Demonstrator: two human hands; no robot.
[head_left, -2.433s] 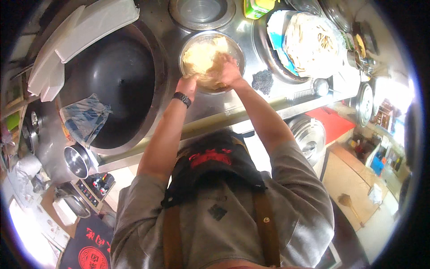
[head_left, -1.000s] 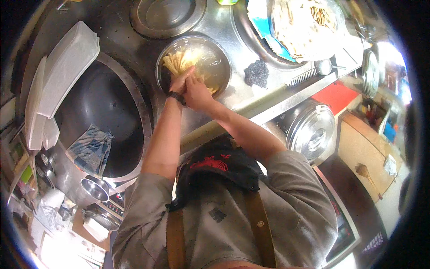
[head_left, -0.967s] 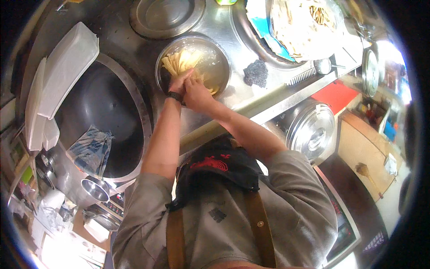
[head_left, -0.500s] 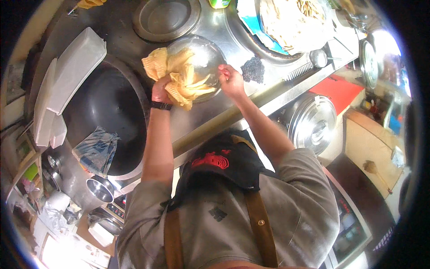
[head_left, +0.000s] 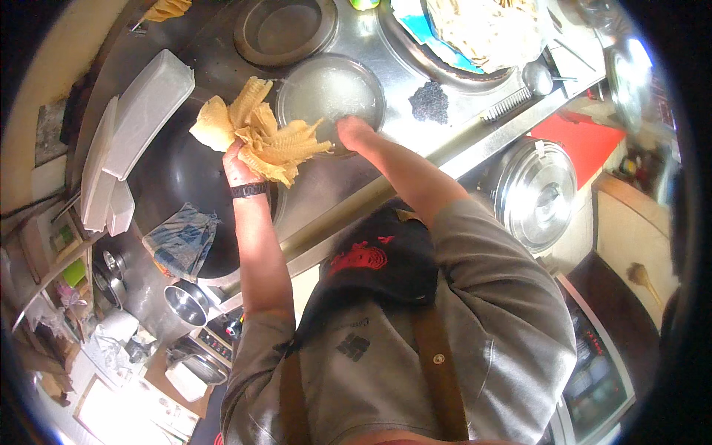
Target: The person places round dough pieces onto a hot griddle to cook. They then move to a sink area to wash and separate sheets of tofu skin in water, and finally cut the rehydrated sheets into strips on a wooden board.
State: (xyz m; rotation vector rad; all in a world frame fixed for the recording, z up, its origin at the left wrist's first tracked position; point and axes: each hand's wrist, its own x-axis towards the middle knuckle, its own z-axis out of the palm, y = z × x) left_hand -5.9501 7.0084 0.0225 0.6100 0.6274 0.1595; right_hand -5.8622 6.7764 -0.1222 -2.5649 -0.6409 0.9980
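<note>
A bunch of yellow, ridged, frilly sheets, of a kind I cannot make out, fans out from my left hand, which is closed around its lower part. The bunch hangs over the edge of the black wok, left of a round metal bowl. Whitish, cloudy liquid or powder covers the bowl's bottom. My right hand is over the bowl's near side with its fingers curled in. Whatever those fingers hold, if anything, is hidden.
Behind the bowl sits a round dark pan. To the right lie a black scouring pad, a brush and a large plastic bag. White trays lean over the wok, and a blue cloth hangs inside its near edge.
My left hand has carried the yellow sheets left, away from above the bowl. My right hand has shifted left and nearer, from the bowl's right rim to its near side.
</note>
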